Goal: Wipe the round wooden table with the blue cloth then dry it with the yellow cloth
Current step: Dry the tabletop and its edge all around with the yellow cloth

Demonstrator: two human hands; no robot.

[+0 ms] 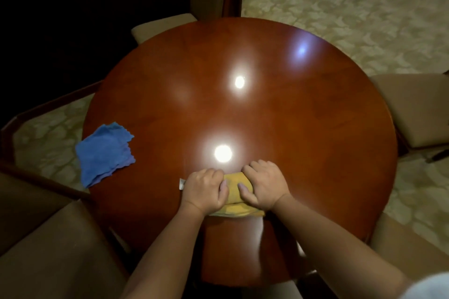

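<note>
Yellow cloth (234,192): bunched on the near-centre part of the table top, between and under both hands; a flatter fold sticks out toward the near side, below the wrists.
White tag (181,183): small pale strip showing at the left edge of the left hand; whether it belongs to the yellow cloth cannot be told.
Left hand (205,189): knuckles up, on the left part of the yellow cloth; fingers curled down into the fabric, thumb laid across the cloth toward the right hand. Grips the cloth.
Right hand (263,185): knuckles up, on the right part of the same cloth; fingers curled and held together, thumb pointing left onto the fabric. Grips the cloth.
Hand spacing: thumbs close, a narrow band of yellow visible between them.
Blue cloth (105,153): lies loosely folded at the left edge of the table, one corner hanging over the rim; well apart from both hands.
Round wooden table (291,116): glossy reddish-brown top; two bright lamp reflections on the centre line, a fainter bluish one far right.
Chairs (418,109): tan padded seats around the table, at right, far left and near left.
Floor (340,7): pale patterned carpet.
</note>
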